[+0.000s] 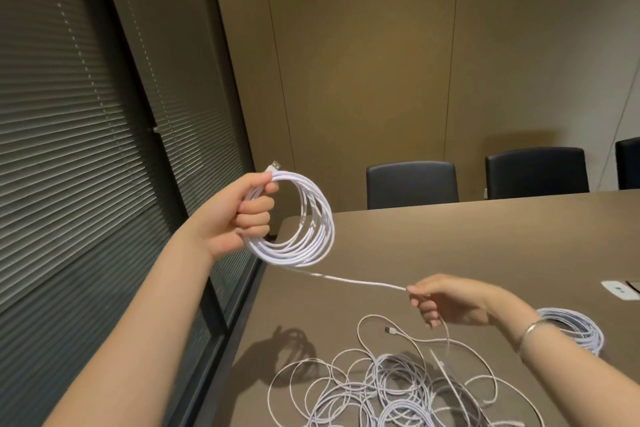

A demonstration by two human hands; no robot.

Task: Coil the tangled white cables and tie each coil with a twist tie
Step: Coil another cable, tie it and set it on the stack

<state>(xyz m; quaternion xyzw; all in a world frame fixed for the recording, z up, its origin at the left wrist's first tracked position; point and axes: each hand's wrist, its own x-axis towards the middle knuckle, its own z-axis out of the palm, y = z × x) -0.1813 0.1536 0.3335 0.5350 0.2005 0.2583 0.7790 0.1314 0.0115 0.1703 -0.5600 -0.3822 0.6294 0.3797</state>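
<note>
A brown table (398, 253) with a matte top carries everything here. On its near part lies a loose tangle of white cables (381, 388), one plug end (389, 330) lying free at its far edge, and a finished coil (575, 329) rests to the right, well apart from the tangle. Near the right edge sits a small white plate (620, 289), possibly a socket cover set into the top.

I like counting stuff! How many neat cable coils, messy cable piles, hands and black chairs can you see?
Neat cable coils: 2, one gripped in the left hand at, one lying on the table at
Messy cable piles: 1
Hands: 2, with the right hand pinching the cable
Black chairs: 3
Total: 8
</note>
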